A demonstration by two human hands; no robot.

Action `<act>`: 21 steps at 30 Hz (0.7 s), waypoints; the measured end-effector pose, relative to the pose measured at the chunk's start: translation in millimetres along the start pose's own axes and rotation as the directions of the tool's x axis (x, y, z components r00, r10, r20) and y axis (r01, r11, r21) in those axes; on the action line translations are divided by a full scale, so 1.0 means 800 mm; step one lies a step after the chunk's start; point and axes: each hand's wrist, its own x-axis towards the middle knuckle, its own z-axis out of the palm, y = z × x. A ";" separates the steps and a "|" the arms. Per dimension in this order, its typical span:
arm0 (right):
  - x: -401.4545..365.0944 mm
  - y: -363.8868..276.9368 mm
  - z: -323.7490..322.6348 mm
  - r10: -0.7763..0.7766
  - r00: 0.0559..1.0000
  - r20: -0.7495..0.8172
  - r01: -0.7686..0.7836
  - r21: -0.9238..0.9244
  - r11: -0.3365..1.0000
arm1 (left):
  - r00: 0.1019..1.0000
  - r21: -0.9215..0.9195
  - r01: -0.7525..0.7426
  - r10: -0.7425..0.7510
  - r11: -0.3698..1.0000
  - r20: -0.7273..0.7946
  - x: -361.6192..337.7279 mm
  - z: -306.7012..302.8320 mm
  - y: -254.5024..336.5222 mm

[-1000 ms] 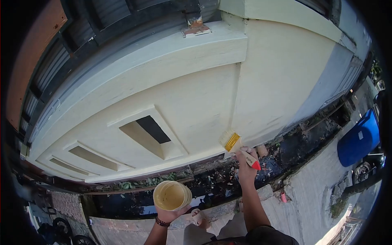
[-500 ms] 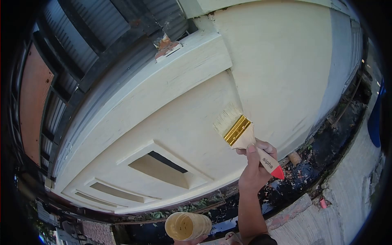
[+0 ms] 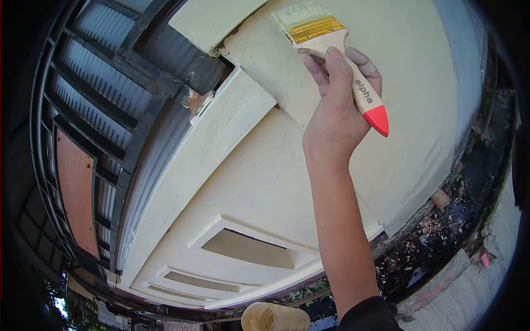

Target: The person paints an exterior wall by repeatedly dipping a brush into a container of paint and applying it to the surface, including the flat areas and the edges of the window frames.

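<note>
My right hand (image 3: 342,105) grips the wooden handle of a paintbrush (image 3: 363,91) and is raised high before the wall. Its handle is marked "alpha" and ends in a red tip, with a gold metal band below pale, paint-coated bristles (image 3: 301,15). The bristles point up and overlap the cream wall (image 3: 408,110) in this view. Low in the picture, a cream paint container (image 3: 287,319) is cut off by the bottom edge. My left hand does not show.
Rectangular recessed openings (image 3: 248,248) line the lower wall. A raised ledge (image 3: 193,171) runs along it, beneath dark metal framing (image 3: 132,66) and an orange-brown panel (image 3: 77,193). At right lies a dark wet ditch (image 3: 441,231) with leaves, beside concrete paving (image 3: 452,298).
My right hand has gone up with the paintbrush, from low on the wall to near the top of the picture. The view has shifted, and my left hand under the container has left the picture.
</note>
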 end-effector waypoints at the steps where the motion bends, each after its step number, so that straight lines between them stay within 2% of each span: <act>1: 0.005 0.008 0.006 -0.040 0.999 0.003 0.040 0.007 0.999 | 1.000 0.005 0.005 -0.005 1.000 0.003 0.000 -0.003 0.003; 6: 0.009 0.038 0.030 -0.015 0.998 -0.053 0.021 0.122 0.992 | 1.000 -0.002 0.008 -0.008 1.000 0.016 0.007 -0.004 0.012; 8: -0.012 0.036 0.031 0.154 0.988 -0.008 -0.150 0.166 0.975 | 1.000 -0.002 0.001 -0.001 1.000 0.017 0.014 -0.005 0.016; 9: -0.025 0.032 0.021 0.149 0.989 -0.010 -0.145 0.162 0.976 | 1.000 -0.004 0.001 -0.001 1.000 0.021 0.016 -0.005 0.017; 11: -0.044 0.023 0.000 0.352 0.925 0.144 -0.368 0.110 0.923 | 0.999 -0.013 -0.001 0.001 1.000 0.035 0.020 -0.004 0.019; 12: -0.037 0.023 -0.005 0.347 0.927 0.142 -0.362 0.103 0.926 | 0.999 -0.018 -0.001 0.002 1.000 0.041 0.021 -0.004 0.020; 14: -0.002 0.021 -0.017 0.237 0.972 -0.004 -0.233 0.149 0.961 | 0.999 -0.032 -0.008 0.010 0.999 0.047 0.025 -0.002 0.020; 16: 0.057 0.027 -0.019 0.133 0.988 -0.073 -0.116 0.194 0.974 | 0.998 -0.036 -0.012 0.014 0.999 0.054 0.027 -0.003 0.020; 20: 0.100 0.043 -0.002 0.110 0.991 -0.069 -0.088 0.263 0.961 | 0.998 -0.035 0.002 0.001 0.999 0.065 0.025 -0.006 0.025; 21: 0.086 0.044 0.004 0.174 0.985 -0.006 -0.164 0.291 0.943 | 0.998 -0.035 0.004 -0.002 0.999 0.067 0.026 -0.005 0.027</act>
